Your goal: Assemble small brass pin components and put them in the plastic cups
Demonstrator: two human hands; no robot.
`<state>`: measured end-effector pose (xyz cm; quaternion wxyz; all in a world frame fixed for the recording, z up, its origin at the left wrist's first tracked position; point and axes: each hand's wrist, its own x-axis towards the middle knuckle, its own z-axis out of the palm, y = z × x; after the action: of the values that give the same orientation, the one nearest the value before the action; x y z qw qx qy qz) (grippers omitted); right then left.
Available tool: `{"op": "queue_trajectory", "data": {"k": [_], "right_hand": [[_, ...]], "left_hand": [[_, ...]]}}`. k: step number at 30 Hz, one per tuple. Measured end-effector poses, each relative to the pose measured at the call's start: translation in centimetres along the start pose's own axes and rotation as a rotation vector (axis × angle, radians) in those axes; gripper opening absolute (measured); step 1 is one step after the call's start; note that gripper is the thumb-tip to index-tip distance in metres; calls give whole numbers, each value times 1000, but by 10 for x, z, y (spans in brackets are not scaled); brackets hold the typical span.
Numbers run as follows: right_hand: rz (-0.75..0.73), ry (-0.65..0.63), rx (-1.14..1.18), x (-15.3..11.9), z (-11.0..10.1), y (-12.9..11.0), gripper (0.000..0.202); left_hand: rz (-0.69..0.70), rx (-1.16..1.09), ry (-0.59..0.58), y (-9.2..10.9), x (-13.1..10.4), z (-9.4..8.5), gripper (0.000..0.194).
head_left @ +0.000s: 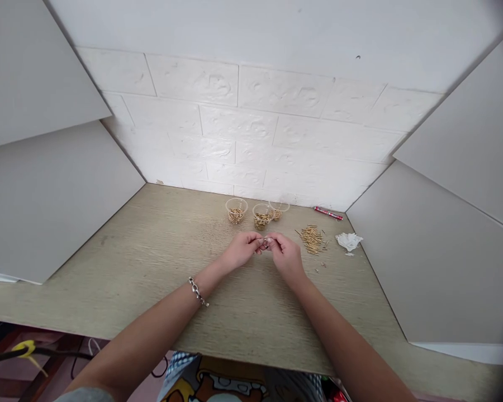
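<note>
Over the middle of the table, my left hand (pixel 241 251) and my right hand (pixel 287 255) meet at the fingertips, both closed in a pinch. Between them is a tiny item, too small to make out. Just beyond my fingers stands a clear plastic cup (pixel 261 210) with gold-coloured pieces in it. To its left is another clear cup (pixel 236 204) with similar gold pieces, and a third cup (pixel 280 205) stands partly behind it on the right. A pile of thin gold-coloured rods (pixel 312 240) lies to the right of my right hand.
A crumpled white tissue (pixel 349 241) and a red tube-like packet (pixel 328 213) lie at the right of the wooden table (pixel 138 251). Tiny bits are scattered left of my fingers. Grey panels (pixel 58 195) flank both sides, with a white brick-patterned wall (pixel 235 123) behind.
</note>
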<state>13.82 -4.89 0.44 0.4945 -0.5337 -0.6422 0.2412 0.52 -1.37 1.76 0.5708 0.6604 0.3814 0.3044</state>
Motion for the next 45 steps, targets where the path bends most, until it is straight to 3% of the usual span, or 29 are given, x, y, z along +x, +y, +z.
{"op": "queue_trajectory", "data": {"k": [7,11,14,19,26,32,37,41,43,45], "right_hand": [[93,42,20,2,-5,12,21],[-132,78,-171,1,-7,9,24],[-344,3,-422,-1,-8,5,22],[-426,-107,-611,-3,-5,9,22],[-290,-152,-567,1,-6,21,17],[-55,-66,-377,8,-14,23,11],[-44,-24,-353,14,-22,25,14],[-76,126,-329,12,-21,18,16],[-107,83,-398,11,-19,16,15],[-133,-41,-491,10,-17,16,14]], "left_hand": [[-1,168,-44,6,-3,-6,28],[-84,164,10,7,-4,-7,30],[-140,165,45,5,-2,-9,32],[-138,152,-23,1,-1,-9,28],[-89,186,-154,9,-6,-6,34],[-72,226,-52,8,-5,-8,42],[-101,219,-47,3,-2,-10,42],[-126,190,-50,0,0,-9,42],[-122,175,-50,-2,0,-8,41],[-118,169,-51,-4,1,-9,41]]}}
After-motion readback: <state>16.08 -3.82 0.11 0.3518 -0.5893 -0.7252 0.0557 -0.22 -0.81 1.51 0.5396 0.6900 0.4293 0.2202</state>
